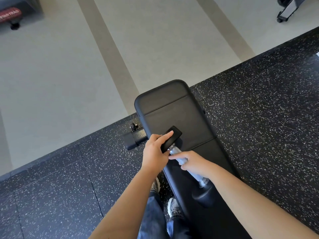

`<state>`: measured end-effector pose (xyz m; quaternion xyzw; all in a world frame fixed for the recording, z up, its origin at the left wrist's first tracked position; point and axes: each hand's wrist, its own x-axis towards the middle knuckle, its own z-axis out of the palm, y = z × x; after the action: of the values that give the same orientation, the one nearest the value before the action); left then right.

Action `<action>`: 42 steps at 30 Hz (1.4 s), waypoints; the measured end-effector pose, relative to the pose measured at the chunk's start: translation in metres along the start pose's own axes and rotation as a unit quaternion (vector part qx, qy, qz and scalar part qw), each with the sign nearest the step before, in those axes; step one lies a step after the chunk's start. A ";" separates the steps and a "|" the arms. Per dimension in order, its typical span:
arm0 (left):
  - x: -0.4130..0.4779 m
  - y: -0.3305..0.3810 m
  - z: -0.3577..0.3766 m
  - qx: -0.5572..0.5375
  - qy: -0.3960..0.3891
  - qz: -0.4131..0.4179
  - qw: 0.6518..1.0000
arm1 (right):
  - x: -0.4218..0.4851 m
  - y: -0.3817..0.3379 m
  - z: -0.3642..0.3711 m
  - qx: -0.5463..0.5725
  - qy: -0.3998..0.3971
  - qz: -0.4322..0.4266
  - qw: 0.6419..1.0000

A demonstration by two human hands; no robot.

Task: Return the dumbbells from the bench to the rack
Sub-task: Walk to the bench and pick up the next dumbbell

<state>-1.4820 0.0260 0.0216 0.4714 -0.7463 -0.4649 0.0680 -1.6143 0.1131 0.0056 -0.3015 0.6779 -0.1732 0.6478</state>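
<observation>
A black dumbbell (pixel 176 134) with a silver handle lies lengthwise on the black padded bench (pixel 172 104). My left hand (pixel 156 152) wraps over its far black head. My right hand (pixel 193 163) is closed around the silver handle near the middle. The near head of the dumbbell (pixel 204 193) rests on the pad below my right forearm. No rack shows in this view.
The bench's black metal foot (pixel 134 138) sticks out to the left on the speckled rubber floor (pixel 259 109). Pale flooring with darker stripes (pixel 69 66) lies beyond. A red-padded machine (pixel 10 14) sits far left, another machine base (pixel 288 9) far right. My legs and shoes (pixel 172 207) stand beside the bench.
</observation>
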 end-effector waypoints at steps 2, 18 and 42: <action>-0.009 0.002 -0.009 0.006 -0.007 -0.004 1.000 | -0.015 -0.007 0.014 -0.004 -0.006 -0.001 1.000; -0.129 0.128 -0.158 -0.137 0.084 0.107 0.981 | -0.204 -0.131 0.074 0.045 -0.054 -0.145 0.987; -0.392 0.209 -0.326 -0.182 0.400 0.226 0.869 | -0.399 -0.279 0.188 -0.073 -0.224 -0.354 0.905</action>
<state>-1.2260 0.1466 0.4945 0.4149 -0.6434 -0.3358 0.5487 -1.3867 0.1835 0.4694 -0.5987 0.3744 -0.2695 0.6548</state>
